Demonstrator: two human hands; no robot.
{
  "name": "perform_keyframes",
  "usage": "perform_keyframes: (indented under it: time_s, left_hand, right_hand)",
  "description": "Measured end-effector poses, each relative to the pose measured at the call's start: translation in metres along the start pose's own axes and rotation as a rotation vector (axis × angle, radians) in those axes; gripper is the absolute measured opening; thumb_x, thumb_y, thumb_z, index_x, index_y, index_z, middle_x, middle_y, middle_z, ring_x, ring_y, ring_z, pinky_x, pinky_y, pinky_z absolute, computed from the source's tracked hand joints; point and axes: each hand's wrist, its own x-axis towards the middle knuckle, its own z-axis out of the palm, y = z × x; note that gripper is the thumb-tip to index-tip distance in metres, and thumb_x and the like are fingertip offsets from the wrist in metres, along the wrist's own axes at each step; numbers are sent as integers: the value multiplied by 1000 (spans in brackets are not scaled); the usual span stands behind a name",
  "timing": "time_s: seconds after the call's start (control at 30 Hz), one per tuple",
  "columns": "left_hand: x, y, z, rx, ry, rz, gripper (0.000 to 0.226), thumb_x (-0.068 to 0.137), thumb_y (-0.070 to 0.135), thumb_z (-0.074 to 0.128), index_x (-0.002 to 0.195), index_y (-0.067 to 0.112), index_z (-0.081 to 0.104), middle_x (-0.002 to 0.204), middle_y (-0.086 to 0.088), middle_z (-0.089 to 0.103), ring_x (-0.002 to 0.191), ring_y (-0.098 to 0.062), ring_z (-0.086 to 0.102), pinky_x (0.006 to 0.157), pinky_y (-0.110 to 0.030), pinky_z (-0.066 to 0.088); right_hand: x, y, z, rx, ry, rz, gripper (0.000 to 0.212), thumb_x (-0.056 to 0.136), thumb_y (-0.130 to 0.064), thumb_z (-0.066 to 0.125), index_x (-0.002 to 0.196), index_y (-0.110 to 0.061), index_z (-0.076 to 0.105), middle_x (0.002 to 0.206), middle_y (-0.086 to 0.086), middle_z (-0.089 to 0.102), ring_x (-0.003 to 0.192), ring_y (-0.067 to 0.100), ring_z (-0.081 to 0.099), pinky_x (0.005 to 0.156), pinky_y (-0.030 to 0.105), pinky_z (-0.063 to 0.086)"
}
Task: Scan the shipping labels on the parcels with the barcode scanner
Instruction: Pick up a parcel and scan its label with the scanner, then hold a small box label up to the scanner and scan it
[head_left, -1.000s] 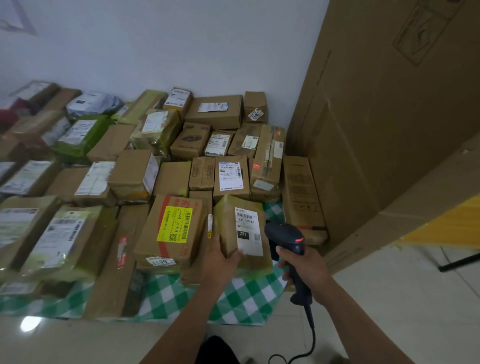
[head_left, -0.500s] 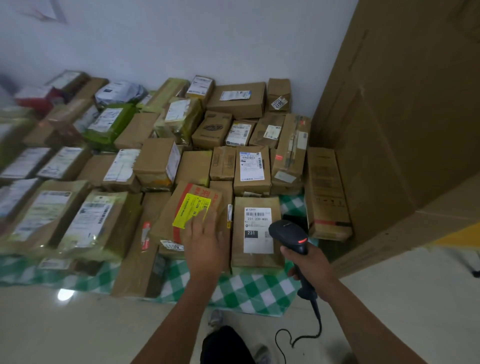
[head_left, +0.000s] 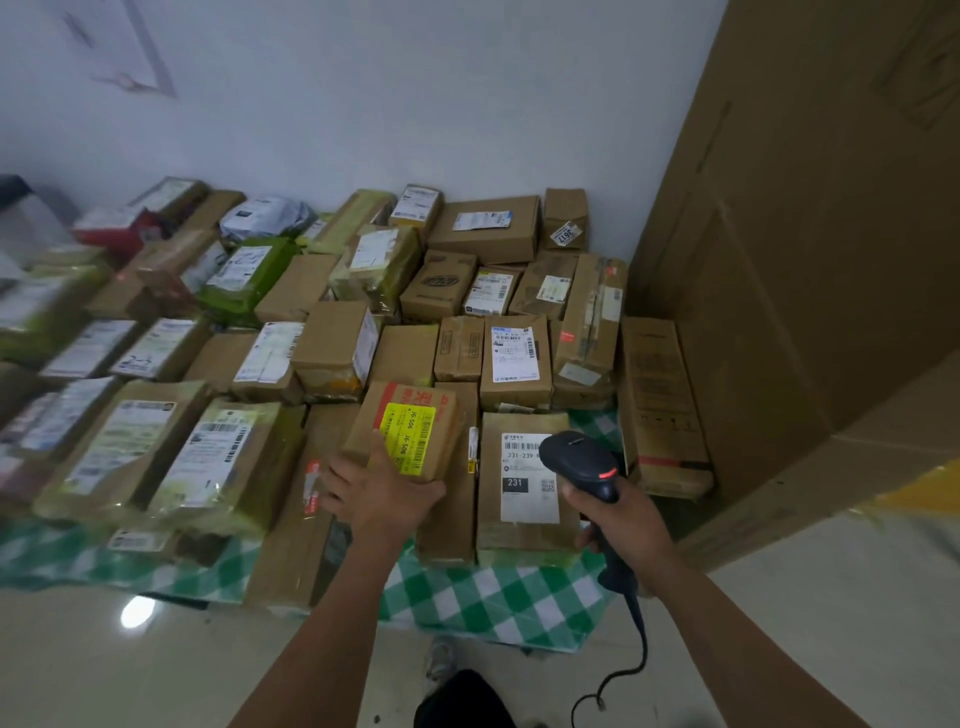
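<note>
The upper right of the white label (head_left: 524, 493) is covered by the head of the barcode scanner (head_left: 579, 460); the scanner handle is largely enclosed by the right hand (head_left: 626, 525), and the cable (head_left: 643, 644) is cut off by the lower edge. The near corner of the yellow label (head_left: 410, 436) is hidden by the left hand (head_left: 382, 493); whether that hand grips or merely rests on the parcel (head_left: 363, 431) cannot be determined. The left-edge parcels (head_left: 36, 312) are blurred and cropped.

parcels (head_left: 332, 358) on cloth (head_left: 483, 597), large cardboard box (head_left: 810, 260) right, wall (head_left: 415, 93) behind
</note>
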Motion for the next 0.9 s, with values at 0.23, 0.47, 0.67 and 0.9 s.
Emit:
perform_keyframes:
  time_s: [0.23, 0.47, 0.67, 0.9]
  left_hand:
    - [-60, 60, 11, -40, -128, 186, 123, 54, 76, 65, 151, 36, 0, 140, -17, 5, 136, -42, 11, 116, -53, 12]
    - [-86, 92, 33, -21, -273, 156, 123, 63, 80, 65, 153, 33, -5, 144, -21, 6, 136, -44, 16, 112, -51, 24]
    - [-89, 117, 29, 108, -209, 255, 101, 83, 68, 60, 155, 17, 9, 154, -25, -8, 144, -44, 4, 116, -55, 22]
    - [-77, 186, 37, -274, -393, 718, 59, 96, 36, 62, 147, 18, 41, 151, -4, 40, 139, -22, 39, 114, -32, 34]
  right_hand:
    - [-9, -7, -22, 103, 115, 9, 20, 88, -26, 74, 102, -17, 65, 53, 2, 66, 44, 10, 60, 45, 22, 48]
    - [-19, -1, -60, 69, 247, 76, 25, 86, -29, 76, 88, -6, 66, 50, 2, 65, 40, 10, 59, 42, 23, 47]
    - [-26, 3, -84, 27, 380, 50, 27, 88, -31, 73, 84, -5, 69, 49, 5, 65, 41, 10, 58, 51, 29, 47]
    - [-25, -7, -100, 94, 497, 33, 25, 84, -23, 77, 67, -10, 65, 45, 1, 63, 38, 5, 57, 39, 14, 42]
